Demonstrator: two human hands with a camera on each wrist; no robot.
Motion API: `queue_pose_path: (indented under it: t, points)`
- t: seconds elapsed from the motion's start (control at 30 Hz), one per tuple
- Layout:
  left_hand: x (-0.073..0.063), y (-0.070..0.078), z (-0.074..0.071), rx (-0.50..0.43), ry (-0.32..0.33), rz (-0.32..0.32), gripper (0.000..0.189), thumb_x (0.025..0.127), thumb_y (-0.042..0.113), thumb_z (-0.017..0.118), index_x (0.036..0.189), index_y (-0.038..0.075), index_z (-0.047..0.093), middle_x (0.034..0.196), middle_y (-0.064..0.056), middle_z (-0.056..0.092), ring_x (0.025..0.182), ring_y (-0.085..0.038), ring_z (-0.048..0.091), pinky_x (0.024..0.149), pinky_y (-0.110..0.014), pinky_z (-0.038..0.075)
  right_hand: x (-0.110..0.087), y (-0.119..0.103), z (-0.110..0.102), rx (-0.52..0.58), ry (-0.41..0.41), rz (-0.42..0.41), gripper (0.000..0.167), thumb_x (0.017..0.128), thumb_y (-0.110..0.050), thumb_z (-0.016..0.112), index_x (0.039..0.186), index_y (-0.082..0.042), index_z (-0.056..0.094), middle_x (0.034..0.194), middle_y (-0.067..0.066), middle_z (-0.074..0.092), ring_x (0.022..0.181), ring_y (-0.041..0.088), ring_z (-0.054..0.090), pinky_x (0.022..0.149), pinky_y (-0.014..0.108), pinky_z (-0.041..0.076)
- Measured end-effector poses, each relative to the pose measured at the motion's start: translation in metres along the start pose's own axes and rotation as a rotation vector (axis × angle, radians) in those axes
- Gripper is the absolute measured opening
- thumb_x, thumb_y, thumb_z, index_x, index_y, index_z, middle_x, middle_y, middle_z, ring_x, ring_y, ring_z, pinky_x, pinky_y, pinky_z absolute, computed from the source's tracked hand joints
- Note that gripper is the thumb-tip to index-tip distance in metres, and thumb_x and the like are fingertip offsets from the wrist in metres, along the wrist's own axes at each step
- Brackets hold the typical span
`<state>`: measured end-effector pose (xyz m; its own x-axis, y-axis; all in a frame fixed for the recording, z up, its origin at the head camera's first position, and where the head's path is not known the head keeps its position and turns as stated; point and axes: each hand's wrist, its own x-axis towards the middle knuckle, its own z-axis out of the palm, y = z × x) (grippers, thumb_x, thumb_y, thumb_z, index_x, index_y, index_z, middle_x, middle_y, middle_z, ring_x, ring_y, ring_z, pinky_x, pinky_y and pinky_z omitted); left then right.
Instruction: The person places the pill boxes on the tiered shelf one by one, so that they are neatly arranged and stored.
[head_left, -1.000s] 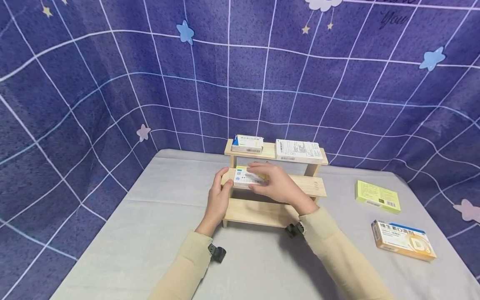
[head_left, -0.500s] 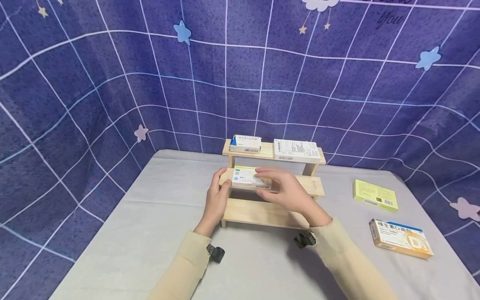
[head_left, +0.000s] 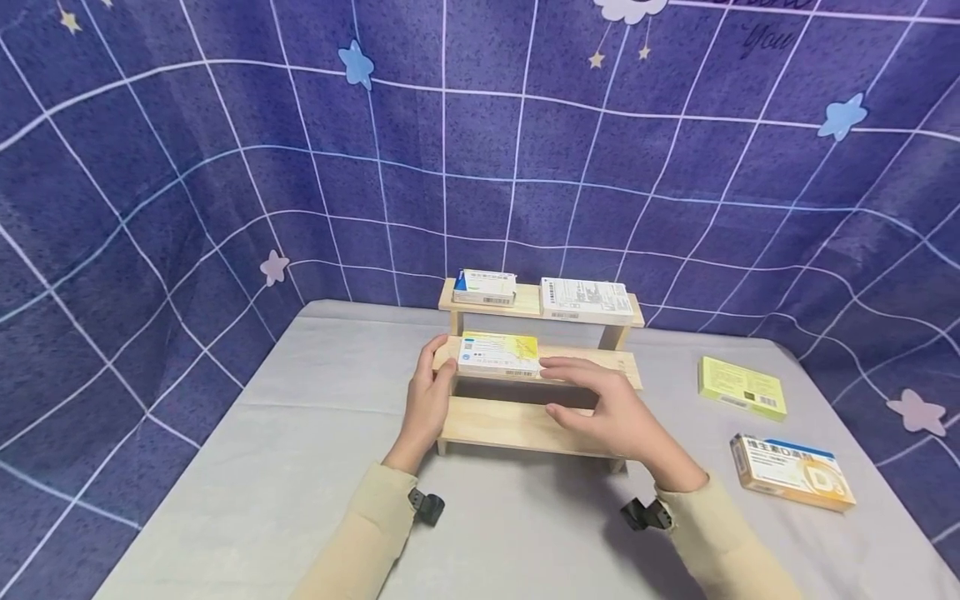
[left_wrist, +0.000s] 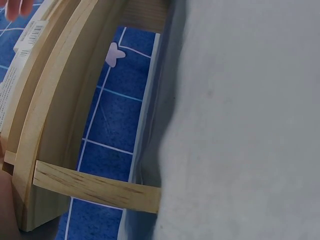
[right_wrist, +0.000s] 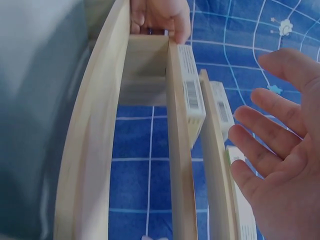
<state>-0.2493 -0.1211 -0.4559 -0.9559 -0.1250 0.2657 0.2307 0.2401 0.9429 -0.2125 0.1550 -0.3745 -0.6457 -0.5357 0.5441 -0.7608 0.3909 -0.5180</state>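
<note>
A three-step wooden display rack (head_left: 517, 421) stands on the cloth-covered table. On the left of its middle step lies a white-and-yellow medicine box (head_left: 498, 353). My left hand (head_left: 430, 398) grips the left end of that step, thumb at the front edge beside the box; the right wrist view shows this left hand (right_wrist: 162, 17) at the far end. My right hand (head_left: 615, 408) is in front of the middle step, right of the box, fingers spread and holding nothing. In the right wrist view the right palm (right_wrist: 285, 170) and loosely extended fingers show.
The top step carries a small white-and-blue box (head_left: 484, 287) at left and a larger white box (head_left: 587, 298) at right. On the table to the right lie a yellow-green box (head_left: 742, 387) and an orange-and-white vitamin D box (head_left: 792, 472). A purple grid-patterned curtain (head_left: 480, 133) hangs behind.
My right hand has come off the medicine box and moved right and toward me, uncovering the box top. My left hand stays at the step's left end. The view has shifted slightly.
</note>
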Motion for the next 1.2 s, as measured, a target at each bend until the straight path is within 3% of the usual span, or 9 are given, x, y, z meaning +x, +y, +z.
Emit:
queue_pose_path:
  t: [0.13,0.27,0.53,0.7,0.9,1.2]
  points:
    - [0.000,0.000,-0.001,0.003,0.001,-0.005,0.042,0.105,0.035,0.041,0.147,0.037,0.038,0.129,-0.006,0.057,0.069,-0.026,0.045,0.067,-0.040,0.040,-0.012,0.003,-0.009,-0.025,0.018,0.008,0.043,0.082,-0.014,0.080,0.123,-0.009,0.069,0.131,0.001,0.063,0.124,0.021,0.055,0.106,0.033,0.038]
    - [-0.001,0.001,-0.001,0.005,-0.001,-0.010,0.042,0.105,0.036,0.041,0.147,0.037,0.037,0.132,-0.002,0.055,0.073,-0.028,0.047,0.069,-0.039,0.041,-0.025,0.005,-0.019,-0.032,0.034,0.022,0.042,0.081,-0.011,0.081,0.121,-0.014,0.070,0.130,0.000,0.063,0.124,0.021,0.054,0.107,0.029,0.036]
    - [-0.001,0.003,-0.002,0.006,0.002,-0.009,0.042,0.105,0.034,0.042,0.147,0.035,0.038,0.135,-0.001,0.052,0.074,-0.025,0.045,0.069,-0.040,0.039,-0.048,0.014,-0.043,-0.023,0.069,0.035,0.043,0.077,-0.002,0.083,0.116,-0.014,0.070,0.128,0.008,0.063,0.121,0.028,0.055,0.109,0.026,0.031]
    - [-0.001,0.002,-0.001,0.005,-0.005,-0.006,0.042,0.105,0.034,0.041,0.147,0.035,0.038,0.129,-0.004,0.055,0.070,-0.026,0.043,0.066,-0.039,0.038,-0.063,0.027,-0.060,-0.089,0.102,0.067,0.047,0.074,0.002,0.083,0.118,-0.011,0.070,0.126,0.006,0.063,0.120,0.021,0.055,0.107,0.021,0.032]
    - [-0.001,0.003,-0.001,0.002,-0.007,-0.008,0.042,0.105,0.034,0.041,0.147,0.035,0.038,0.136,-0.001,0.052,0.085,-0.027,0.051,0.075,-0.039,0.041,-0.077,0.042,-0.079,-0.135,0.113,0.124,0.048,0.077,-0.001,0.083,0.121,-0.015,0.069,0.126,0.003,0.063,0.120,0.008,0.053,0.103,0.017,0.033]
    - [0.000,0.002,-0.001,0.003,-0.006,-0.011,0.042,0.105,0.033,0.042,0.147,0.034,0.038,0.139,0.000,0.051,0.092,-0.024,0.051,0.078,-0.040,0.041,-0.094,0.071,-0.100,-0.197,0.133,0.175,0.047,0.075,0.002,0.082,0.117,-0.013,0.070,0.120,0.008,0.066,0.119,-0.001,0.051,0.101,0.011,0.030]
